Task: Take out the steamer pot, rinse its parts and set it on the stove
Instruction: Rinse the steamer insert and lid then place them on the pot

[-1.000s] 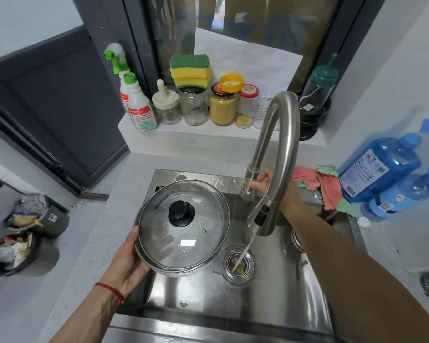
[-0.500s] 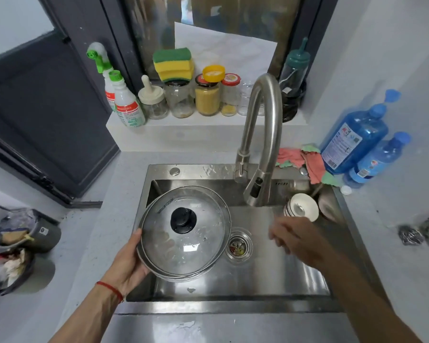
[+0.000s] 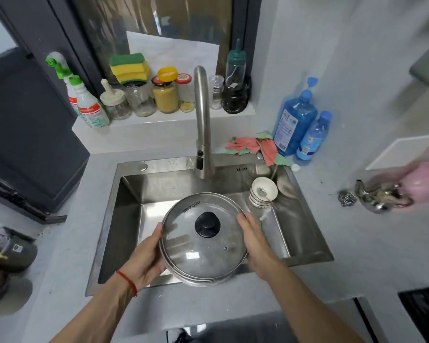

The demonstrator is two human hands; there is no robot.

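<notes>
Over the front of the sink [image 3: 310, 254] I hold the steamer pot [image 3: 198, 279], left hand [image 3: 144, 261] fingers curled round it, right hand [image 3: 256, 243] fingers flat against it; tilted, its lid [image 3: 183, 233] could slide off.

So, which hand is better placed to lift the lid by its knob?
Right, probably. The right hand lies flat against the lid, near its knob; the left hand grips the pot from the side.

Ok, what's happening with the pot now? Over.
Left hand grips steamer pot, right hand presses its side. Lid on, held over sink. Bowls sit right, clear.
</notes>
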